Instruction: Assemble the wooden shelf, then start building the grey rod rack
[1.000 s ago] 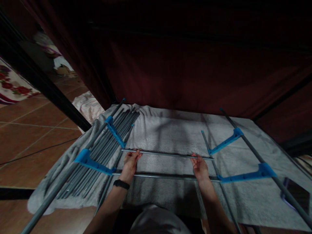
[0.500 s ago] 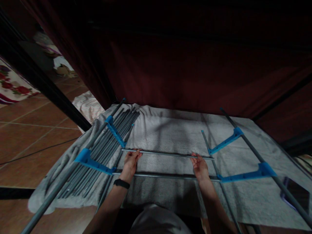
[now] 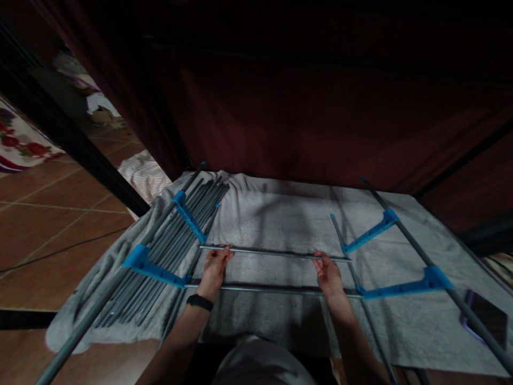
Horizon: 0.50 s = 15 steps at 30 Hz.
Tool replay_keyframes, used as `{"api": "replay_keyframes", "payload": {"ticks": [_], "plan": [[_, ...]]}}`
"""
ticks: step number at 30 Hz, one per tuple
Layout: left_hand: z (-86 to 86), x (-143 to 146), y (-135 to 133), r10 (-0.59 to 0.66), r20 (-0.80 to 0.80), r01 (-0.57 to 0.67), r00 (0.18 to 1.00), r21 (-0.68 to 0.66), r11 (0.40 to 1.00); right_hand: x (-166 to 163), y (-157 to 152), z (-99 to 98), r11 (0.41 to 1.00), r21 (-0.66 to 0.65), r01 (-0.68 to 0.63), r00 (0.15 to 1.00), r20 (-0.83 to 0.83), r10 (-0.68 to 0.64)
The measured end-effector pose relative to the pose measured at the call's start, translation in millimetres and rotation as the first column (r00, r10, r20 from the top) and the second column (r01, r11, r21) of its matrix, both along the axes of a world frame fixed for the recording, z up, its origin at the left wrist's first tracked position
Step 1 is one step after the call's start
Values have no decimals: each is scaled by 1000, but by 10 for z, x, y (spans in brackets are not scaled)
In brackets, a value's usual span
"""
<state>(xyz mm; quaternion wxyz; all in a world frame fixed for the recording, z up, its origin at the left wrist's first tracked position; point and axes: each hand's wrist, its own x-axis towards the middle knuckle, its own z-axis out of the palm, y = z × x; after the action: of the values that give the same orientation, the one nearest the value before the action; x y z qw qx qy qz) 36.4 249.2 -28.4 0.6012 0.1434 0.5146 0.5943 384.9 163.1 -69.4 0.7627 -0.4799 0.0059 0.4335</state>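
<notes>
A thin grey metal tube [image 3: 272, 253] runs crosswise between the two sides of a frame. Near its left end, my left hand [image 3: 215, 266] is closed around it; toward its right end, my right hand [image 3: 327, 271] pinches it. Closer to me, a second crossbar [image 3: 272, 290] spans the sides below my wrists. Blue plastic brackets [image 3: 156, 267] join thick and thin poles on the left, and matching blue brackets [image 3: 404, 289] do so on the right. The tube's ends lie beside the thin side poles; whether they are seated cannot be made out.
Several loose grey tubes [image 3: 172, 256] lie in a bundle on the grey blanket [image 3: 280, 214], under the left side. A phone [image 3: 484, 319] rests at the right, partly behind a thick pole [image 3: 473, 318]. Dark red drapery [image 3: 320, 123] hangs behind. A cable [image 3: 60, 249] crosses the tiled floor.
</notes>
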Motion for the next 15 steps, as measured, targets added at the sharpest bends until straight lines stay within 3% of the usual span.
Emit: {"api": "replay_keyframes", "payload": {"ticks": [15], "plan": [[-53, -12, 28, 6, -23, -6, 1000, 4, 1000, -16, 0, 46, 1000, -8, -5, 1000, -11, 4]]}}
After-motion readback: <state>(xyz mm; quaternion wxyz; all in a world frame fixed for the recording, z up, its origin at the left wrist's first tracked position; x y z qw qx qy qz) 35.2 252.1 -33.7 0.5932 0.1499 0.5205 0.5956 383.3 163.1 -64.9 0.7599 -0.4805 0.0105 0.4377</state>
